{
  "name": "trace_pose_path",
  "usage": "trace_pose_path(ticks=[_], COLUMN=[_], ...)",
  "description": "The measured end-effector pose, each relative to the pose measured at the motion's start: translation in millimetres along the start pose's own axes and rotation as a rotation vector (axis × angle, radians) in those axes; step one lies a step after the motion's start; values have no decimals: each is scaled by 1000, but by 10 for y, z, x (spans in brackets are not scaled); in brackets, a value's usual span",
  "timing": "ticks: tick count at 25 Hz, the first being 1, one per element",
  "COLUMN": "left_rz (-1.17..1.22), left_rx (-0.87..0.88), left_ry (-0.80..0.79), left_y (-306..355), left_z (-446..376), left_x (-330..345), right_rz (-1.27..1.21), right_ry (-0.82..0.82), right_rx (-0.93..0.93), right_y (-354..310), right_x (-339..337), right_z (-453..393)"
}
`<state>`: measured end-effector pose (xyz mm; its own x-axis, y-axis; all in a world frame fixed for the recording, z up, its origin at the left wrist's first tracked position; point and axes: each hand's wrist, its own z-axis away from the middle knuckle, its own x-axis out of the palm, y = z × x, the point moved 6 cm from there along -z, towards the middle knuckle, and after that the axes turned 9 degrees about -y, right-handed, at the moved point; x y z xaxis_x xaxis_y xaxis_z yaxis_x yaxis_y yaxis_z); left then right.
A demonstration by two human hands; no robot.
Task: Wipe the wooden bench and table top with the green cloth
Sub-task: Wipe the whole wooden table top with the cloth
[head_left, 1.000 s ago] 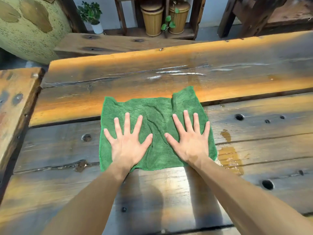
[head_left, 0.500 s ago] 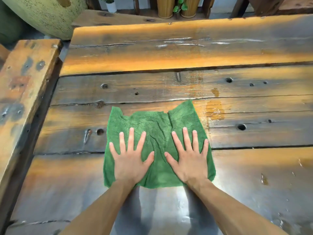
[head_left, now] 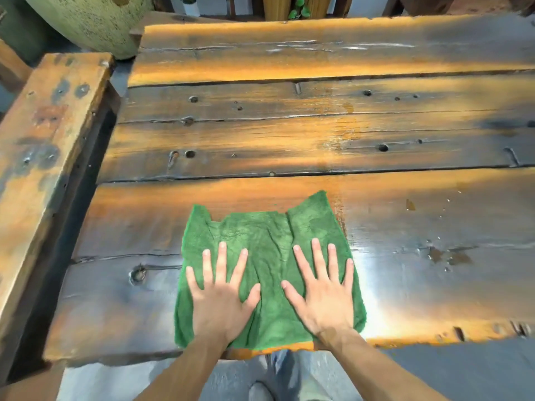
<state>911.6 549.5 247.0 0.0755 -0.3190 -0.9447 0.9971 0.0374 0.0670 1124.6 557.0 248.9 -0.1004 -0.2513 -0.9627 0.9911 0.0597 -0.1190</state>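
Note:
The green cloth (head_left: pixel 260 235) lies spread flat on the nearest plank of the wooden table top (head_left: pixel 318 140), its lower hem at the table's near edge. My left hand (head_left: pixel 221 293) presses flat on the cloth's left half with fingers spread and straight. My right hand (head_left: pixel 324 290) presses flat on the right half the same way. A wet sheen shows on the dark wood to the right of the cloth. The wooden bench (head_left: pixel 43 134) runs along the table's left side, separated from it by a dark gap.
A large speckled ceramic pot (head_left: pixel 95 21) stands beyond the table's far left corner. Woven baskets (head_left: pixel 273 5) and small plants sit at the back. The plank surface has knots and holes. Below the near edge I see grey floor and my shoe (head_left: pixel 260 392).
Both hands have dragged the cloth toward me, from the middle planks to the nearest plank at the table's edge. The fingers stay flat and spread throughout.

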Motion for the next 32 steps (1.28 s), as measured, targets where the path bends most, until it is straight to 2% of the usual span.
trace_pose_path(ticks=[5, 13, 18, 25, 32], left_rz=[-12, 11, -23, -56, -66], left_rx=[13, -14, 122, 175, 65], left_ry=[-60, -141, -163, -128, -87], left_y=[-24, 229, 450, 795, 1147], left_z=[662, 856, 449, -510, -1809], left_x=[218, 324, 185, -116, -479], right_rz=[-24, -174, -140, -150, -157], right_ry=[-34, -48, -67, -33, -93], right_rx=[45, 330, 407, 460, 411], right_y=[31, 364, 633, 938, 1300], right_x=[140, 234, 137, -103, -518], right_z=[658, 1007, 677, -181, -1614])
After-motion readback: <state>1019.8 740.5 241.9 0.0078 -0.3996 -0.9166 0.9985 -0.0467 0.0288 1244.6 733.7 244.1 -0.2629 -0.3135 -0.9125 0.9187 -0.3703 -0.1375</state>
